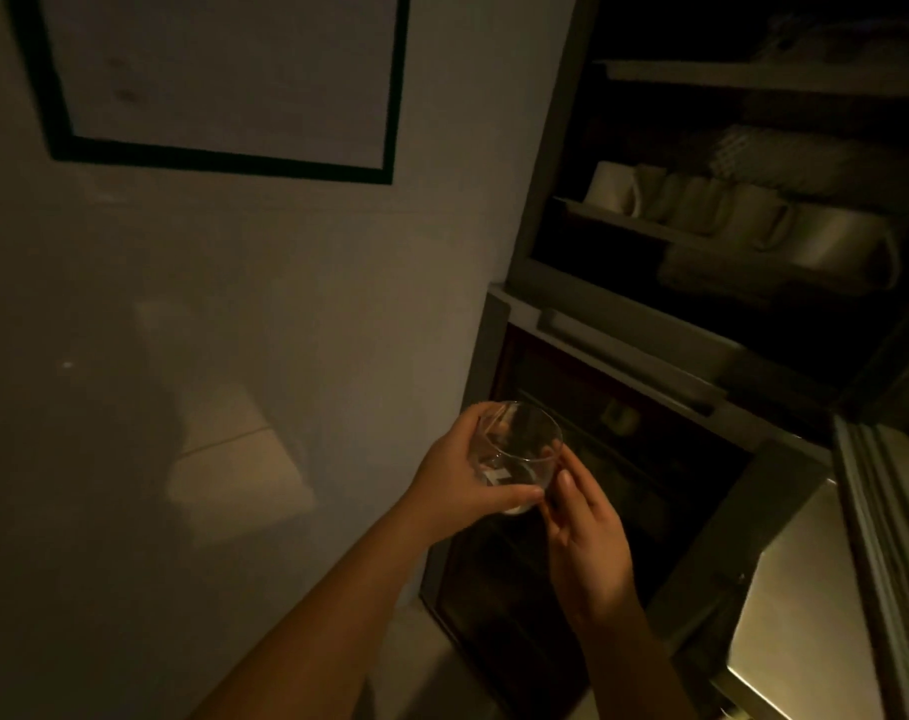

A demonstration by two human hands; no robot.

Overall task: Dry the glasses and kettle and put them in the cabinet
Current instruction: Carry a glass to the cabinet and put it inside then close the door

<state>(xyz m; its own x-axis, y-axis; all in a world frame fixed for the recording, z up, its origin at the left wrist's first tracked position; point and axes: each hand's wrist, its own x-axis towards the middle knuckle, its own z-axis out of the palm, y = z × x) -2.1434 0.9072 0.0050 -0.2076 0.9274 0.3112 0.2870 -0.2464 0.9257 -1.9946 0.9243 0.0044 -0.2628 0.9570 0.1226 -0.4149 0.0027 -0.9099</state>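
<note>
A clear drinking glass (520, 444) is held in front of me in dim light, tilted with its mouth toward the upper right. My left hand (460, 480) grips it from the left, thumb along its base. My right hand (582, 532) touches its right side with thumb and fingertips. The open cabinet (556, 163) rises at the upper right, its shelves dark. No kettle or cloth shows.
A row of pale mugs (702, 210) lines one cabinet shelf, with folded textiles (805, 158) behind. Below is a dark glass-fronted oven (572, 407). A steel surface (805, 589) lies at the lower right. A framed picture (224, 75) hangs on the wall at left.
</note>
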